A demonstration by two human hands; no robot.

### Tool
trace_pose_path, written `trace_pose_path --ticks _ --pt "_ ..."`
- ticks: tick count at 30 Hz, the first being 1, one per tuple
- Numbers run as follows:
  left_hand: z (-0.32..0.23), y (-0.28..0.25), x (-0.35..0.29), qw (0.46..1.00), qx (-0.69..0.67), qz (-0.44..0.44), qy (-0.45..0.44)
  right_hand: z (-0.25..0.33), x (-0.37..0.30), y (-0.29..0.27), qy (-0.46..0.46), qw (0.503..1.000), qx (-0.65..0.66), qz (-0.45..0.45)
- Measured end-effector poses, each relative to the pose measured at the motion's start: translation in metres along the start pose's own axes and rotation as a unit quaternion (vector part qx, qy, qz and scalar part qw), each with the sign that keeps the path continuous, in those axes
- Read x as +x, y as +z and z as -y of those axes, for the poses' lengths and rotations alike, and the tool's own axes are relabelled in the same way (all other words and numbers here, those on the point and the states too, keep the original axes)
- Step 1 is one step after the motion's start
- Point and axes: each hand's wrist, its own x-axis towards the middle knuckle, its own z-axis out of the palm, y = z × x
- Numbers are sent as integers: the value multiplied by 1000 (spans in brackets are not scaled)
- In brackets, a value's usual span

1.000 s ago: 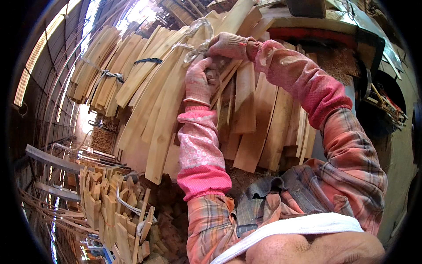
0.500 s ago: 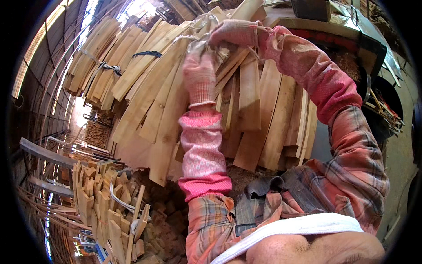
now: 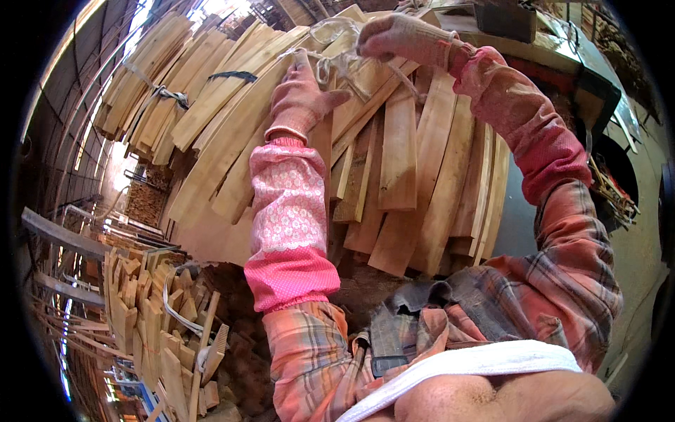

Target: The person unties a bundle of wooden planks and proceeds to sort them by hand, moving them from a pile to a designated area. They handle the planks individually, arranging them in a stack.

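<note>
My gloved left hand (image 3: 299,100) lies on a bundle of wooden boards (image 3: 399,155), its fingers stretched forward and its thumb spread to the side. Beside its fingertips runs a loose whitish tie strip (image 3: 323,69), twisted and looped across the far part of the bundle. My gloved right hand (image 3: 404,41) is raised just right of the loops, its fingers curled closed at the end of the strip. The exact pinch is partly hidden by the glove. The boards fan toward me, their near ends uneven.
More tied board bundles (image 3: 151,91) lie at the left, one with a dark band (image 3: 233,75). A pile of short wood offcuts (image 3: 151,302) sits lower left beside metal bars (image 3: 67,235). At the far right stands a machine with a dark box (image 3: 505,22).
My hands, close together at the strip before, are now apart. The left has let go and moved left onto the boards, its fingers opening; the right has shifted up and right.
</note>
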Motion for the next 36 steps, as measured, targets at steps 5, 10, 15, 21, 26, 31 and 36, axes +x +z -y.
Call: trace_pose_path --ticks 5,10,15,21,26,31,36 --pt "24 17 12 998 4 -53 25 0 51 30 -135 978 152 -39" --pt "0 -4 4 999 -1 8 37 -7 58 73 -178 968 168 -56" --pt "15 16 3 997 11 -68 19 21 -4 86 20 985 140 -103" --pt "9 11 -2 996 4 -70 47 30 -91 77 70 964 218 -136" --pt "15 41 0 995 17 -76 64 33 -128 83 56 945 291 -141" --pt "10 34 7 994 39 -82 63 58 -143 96 89 897 390 -187" --pt "-15 14 -22 996 69 -58 8 38 -101 72 -135 969 0 -207"
